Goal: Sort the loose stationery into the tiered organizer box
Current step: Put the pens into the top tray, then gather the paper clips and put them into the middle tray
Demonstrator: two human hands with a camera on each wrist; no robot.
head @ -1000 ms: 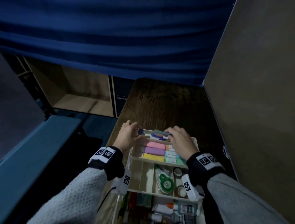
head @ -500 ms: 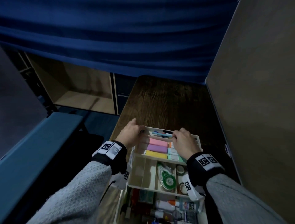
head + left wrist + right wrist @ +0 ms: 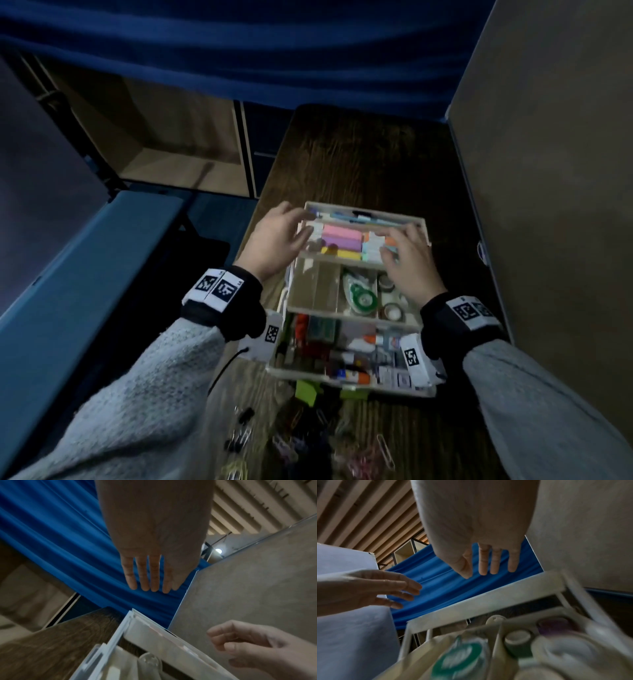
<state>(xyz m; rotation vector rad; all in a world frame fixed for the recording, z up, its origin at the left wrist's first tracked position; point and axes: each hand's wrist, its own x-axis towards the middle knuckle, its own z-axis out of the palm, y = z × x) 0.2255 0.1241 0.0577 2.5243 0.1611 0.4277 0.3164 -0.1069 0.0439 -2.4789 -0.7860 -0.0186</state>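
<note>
Three tiers of the organizer box stand fanned open on a dark wood table, under and just ahead of both hands. A blue curtain hangs well beyond the fingertips, and a grey partition panel stands out past the right hand's little-finger side.

Top tier, below the fingertips of both hands: pink, purple and yellow sticky note pads, with pens along the far wall ahead of the fingers. Middle tier, under the right palm and between the two wrists: a green correction tape and small tape rolls. Bottom tier, back by the wrists: mixed small items, too dark and blurred to name.

Left hand hovers over the top tier's left edge, fingers straight and slightly spread, holding nothing; the left wrist view shows them extended side by side with thin gaps. Whether they touch the tier wall, cannot tell.

Right hand hovers over the top tier's right part, fingers loosely bent and a little apart, nothing pinched; the right wrist view shows thumb and fingers extended, clear of the box rim.

Loose paper clips and black binder clips lie on the table behind both wrists, near the forearms, with green sticky notes just beside the box's near edge.
</note>
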